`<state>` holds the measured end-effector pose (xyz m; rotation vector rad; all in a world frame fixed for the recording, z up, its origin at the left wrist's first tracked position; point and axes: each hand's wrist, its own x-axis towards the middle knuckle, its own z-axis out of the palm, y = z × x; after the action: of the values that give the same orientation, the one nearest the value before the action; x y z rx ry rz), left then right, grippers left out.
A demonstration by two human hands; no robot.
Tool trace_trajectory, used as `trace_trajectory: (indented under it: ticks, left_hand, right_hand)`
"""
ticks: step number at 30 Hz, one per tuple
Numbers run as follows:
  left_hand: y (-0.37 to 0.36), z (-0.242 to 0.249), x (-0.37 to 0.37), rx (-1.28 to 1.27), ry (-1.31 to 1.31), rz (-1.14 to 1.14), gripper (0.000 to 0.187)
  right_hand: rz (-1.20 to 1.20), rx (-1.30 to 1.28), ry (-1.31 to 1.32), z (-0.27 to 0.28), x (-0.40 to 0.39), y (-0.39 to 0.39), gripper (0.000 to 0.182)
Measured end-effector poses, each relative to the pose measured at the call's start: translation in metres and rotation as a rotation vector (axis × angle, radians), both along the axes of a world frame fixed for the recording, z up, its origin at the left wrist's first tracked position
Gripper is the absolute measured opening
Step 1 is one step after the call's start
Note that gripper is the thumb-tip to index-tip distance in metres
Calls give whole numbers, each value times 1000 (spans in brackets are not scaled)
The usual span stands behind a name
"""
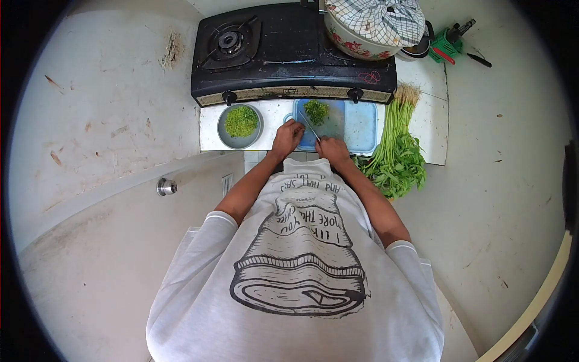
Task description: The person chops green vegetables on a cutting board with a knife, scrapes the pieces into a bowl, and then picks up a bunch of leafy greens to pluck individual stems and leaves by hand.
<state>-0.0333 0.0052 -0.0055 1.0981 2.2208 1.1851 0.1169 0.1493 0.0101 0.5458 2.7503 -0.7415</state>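
My right hand (332,149) is wrapped round the handle of a knife (310,126), whose thin blade points up and left over the blue cutting board (360,128). Curled at the board's left side, my left hand (288,139) has its fingers pressed together close to the blade; whatever they hold is hidden. A small heap of chopped greens (316,111) lies on the board beyond the knife tip. Left of the board, a grey bowl (258,140) holds finely chopped light-green pieces (241,122).
A bunch of leafy greens (395,145) with roots lies right of the board. Behind stands a black two-burner stove (289,51), bearing a cloth-covered floral pot (362,45). A green basket (445,45) with utensils is at the back right. Walls flank both sides.
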Motion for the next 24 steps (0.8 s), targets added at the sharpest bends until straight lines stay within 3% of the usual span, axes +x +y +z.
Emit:
trace_trajectory:
  ticks: [8, 11, 14, 24]
  left_hand:
    - [0, 5, 0, 16, 43, -26, 12]
    - [0, 6, 3, -20, 33, 7, 11]
    - [-2, 3, 3, -13, 135, 19, 9]
    - [1, 2, 4, -26, 25, 58, 8]
  right_hand:
    - [72, -17, 34, 6, 2, -3, 45]
    - [71, -6, 108, -21, 1, -4, 45]
    - [52, 5, -19, -11, -10, -6, 42]
    - [20, 56, 18, 3, 4, -2, 43]
